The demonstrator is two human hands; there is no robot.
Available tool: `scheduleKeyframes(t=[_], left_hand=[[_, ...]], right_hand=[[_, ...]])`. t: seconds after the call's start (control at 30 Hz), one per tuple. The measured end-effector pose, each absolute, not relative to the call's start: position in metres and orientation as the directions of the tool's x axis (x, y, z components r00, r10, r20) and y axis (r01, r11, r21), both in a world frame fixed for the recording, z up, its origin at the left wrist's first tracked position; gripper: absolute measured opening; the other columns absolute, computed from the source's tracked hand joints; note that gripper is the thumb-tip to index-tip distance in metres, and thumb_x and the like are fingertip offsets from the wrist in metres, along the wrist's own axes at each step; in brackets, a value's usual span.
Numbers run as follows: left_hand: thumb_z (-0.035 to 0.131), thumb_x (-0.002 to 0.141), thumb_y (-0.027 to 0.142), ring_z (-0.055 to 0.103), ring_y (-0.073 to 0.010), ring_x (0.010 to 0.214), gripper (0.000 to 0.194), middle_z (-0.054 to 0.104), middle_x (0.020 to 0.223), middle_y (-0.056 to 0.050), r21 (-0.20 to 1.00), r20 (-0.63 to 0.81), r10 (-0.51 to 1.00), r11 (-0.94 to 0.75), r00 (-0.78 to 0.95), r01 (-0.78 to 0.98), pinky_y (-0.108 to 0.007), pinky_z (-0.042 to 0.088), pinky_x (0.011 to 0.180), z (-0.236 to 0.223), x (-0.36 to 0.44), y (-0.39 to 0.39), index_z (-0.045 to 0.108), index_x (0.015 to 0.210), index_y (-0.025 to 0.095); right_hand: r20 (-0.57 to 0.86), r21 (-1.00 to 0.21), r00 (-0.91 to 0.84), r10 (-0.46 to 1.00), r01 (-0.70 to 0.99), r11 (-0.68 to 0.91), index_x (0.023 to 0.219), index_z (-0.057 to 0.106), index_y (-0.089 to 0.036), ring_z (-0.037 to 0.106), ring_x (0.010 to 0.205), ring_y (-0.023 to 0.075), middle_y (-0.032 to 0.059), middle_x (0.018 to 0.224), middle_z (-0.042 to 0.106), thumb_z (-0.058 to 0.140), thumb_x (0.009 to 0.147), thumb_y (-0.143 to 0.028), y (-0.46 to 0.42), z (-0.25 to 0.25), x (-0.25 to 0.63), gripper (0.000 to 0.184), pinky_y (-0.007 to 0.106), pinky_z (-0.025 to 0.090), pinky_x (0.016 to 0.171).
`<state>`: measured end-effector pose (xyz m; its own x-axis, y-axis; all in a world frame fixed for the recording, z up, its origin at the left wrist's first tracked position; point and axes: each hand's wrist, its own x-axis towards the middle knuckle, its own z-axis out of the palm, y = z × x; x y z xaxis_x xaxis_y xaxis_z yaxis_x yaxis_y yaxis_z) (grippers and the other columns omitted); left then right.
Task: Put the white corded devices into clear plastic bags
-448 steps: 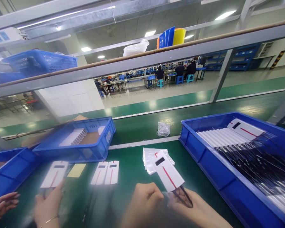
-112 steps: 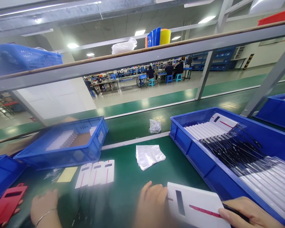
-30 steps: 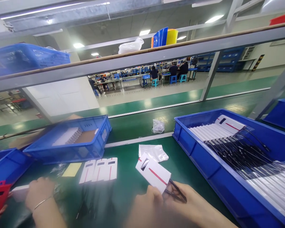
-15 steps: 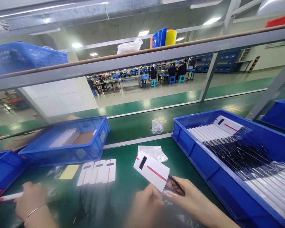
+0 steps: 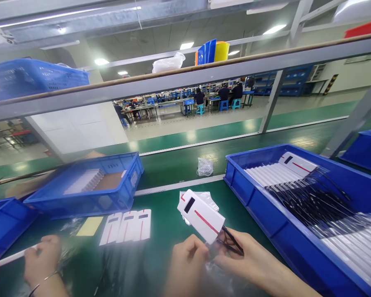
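Observation:
My right hand (image 5: 250, 260) grips the lower end of a white case (image 5: 200, 215) with a red stripe and a black window, together with a thin black cable (image 5: 231, 244). The case tilts up to the left above the green belt. Beside it, my left hand (image 5: 187, 262) pinches the edge of a clear plastic bag (image 5: 214, 268) just under the case's lower corner. A small stack of clear bags (image 5: 208, 199) lies on the belt behind the case, partly hidden by it.
A large blue bin (image 5: 250, 204) at my right holds white cases and black cables. Three white cases (image 5: 126, 226) and a yellow card (image 5: 89, 226) lie to my left, before another blue bin (image 5: 80, 202). A co-worker's hand (image 5: 41, 260) with a bracelet works at the lower left.
The white case has risen a little and shifted right in my right hand, and my left hand has closed in on the bag under it. The co-worker's hand has moved slightly.

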<state>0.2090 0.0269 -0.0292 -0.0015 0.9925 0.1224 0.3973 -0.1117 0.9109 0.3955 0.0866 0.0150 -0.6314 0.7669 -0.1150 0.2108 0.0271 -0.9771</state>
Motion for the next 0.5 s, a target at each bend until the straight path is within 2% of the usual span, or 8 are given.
scheduleKeyframes(t=[0.1,0.23,0.4,0.5], left_hand=[[0.039,0.100,0.056,0.063,-0.0152,0.062,0.048,0.063,0.068,0.001,0.895,0.131,0.991,-0.112,-0.016,0.432,-0.028,0.056,0.060,-0.029,0.208,0.026,0.071,0.078,0.028],[0.043,0.098,0.058,0.065,-0.0175,0.067,0.043,0.067,0.072,0.001,0.890,0.162,0.987,-0.152,0.014,0.429,-0.033,0.058,0.066,-0.028,0.205,0.027,0.073,0.082,0.031],[0.048,0.097,0.051,0.065,-0.0197,0.066,0.035,0.067,0.071,0.000,0.867,0.195,0.981,-0.167,-0.012,0.470,-0.036,0.058,0.064,-0.033,0.218,0.030,0.073,0.082,0.032],[0.047,0.097,0.051,0.068,-0.0213,0.069,0.033,0.070,0.075,0.000,0.840,0.219,0.976,-0.201,0.024,0.503,-0.037,0.059,0.066,-0.032,0.219,0.028,0.075,0.086,0.036]], right_hand=[[-0.142,-0.974,-0.645,0.751,0.225,0.010,0.086,0.060,-0.020,0.061,0.084,0.0200,-0.0017,0.085,0.063,0.068,0.082,-0.023,0.087,0.009,0.399,0.009,0.026,0.051,0.077],[-0.144,-0.976,-0.634,0.760,0.216,-0.005,0.086,0.059,-0.021,0.059,0.078,0.0180,-0.0037,0.080,0.061,0.068,0.081,-0.025,0.086,0.007,0.398,0.011,0.025,0.050,0.072],[-0.205,-0.967,-0.728,0.654,0.252,-0.023,0.094,0.059,-0.021,0.053,0.073,0.0134,-0.0061,0.085,0.058,0.067,0.076,-0.014,0.082,0.026,0.394,0.021,0.021,0.043,0.064],[-0.206,-0.954,-0.733,0.648,0.297,0.032,0.091,0.058,-0.020,0.054,0.076,0.0147,-0.0059,0.084,0.058,0.069,0.075,-0.013,0.081,0.029,0.391,0.021,0.022,0.043,0.065]])
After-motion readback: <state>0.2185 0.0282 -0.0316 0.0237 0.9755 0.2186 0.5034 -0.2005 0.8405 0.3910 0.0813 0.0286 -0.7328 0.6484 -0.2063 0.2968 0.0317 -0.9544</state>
